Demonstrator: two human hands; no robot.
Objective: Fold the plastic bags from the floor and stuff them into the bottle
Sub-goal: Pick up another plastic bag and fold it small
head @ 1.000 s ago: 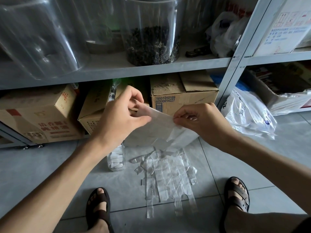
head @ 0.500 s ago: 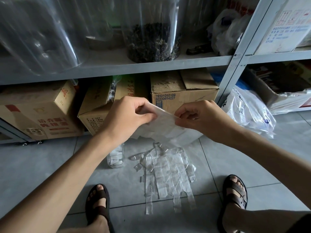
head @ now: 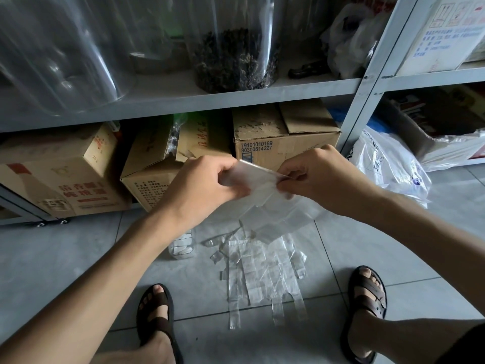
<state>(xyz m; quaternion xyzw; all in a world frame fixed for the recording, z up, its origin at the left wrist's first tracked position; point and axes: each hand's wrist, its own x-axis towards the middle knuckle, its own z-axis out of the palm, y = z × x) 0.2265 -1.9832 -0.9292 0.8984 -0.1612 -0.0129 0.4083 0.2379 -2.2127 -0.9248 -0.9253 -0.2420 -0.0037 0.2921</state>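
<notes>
Bottle (head: 181, 248): only the lower part shows below the left forearm; neck and mouth hidden. Plastic bag (head: 258, 177): upper edge ends inside the left grip (head: 207, 185) and right grip (head: 322, 174); layer count not resolvable through the clear film. Left grip's fingertips curled out of sight. Clear jars (head: 65, 53) on the shelf (head: 236, 101) cut off by the top edge. Print on the left carton (head: 65, 179) too blurred to read. Both forearms cut off by the frame edges.

Numbers 79101010189 and 80300614227 on the middle cardboard box (head: 301, 153)
</notes>
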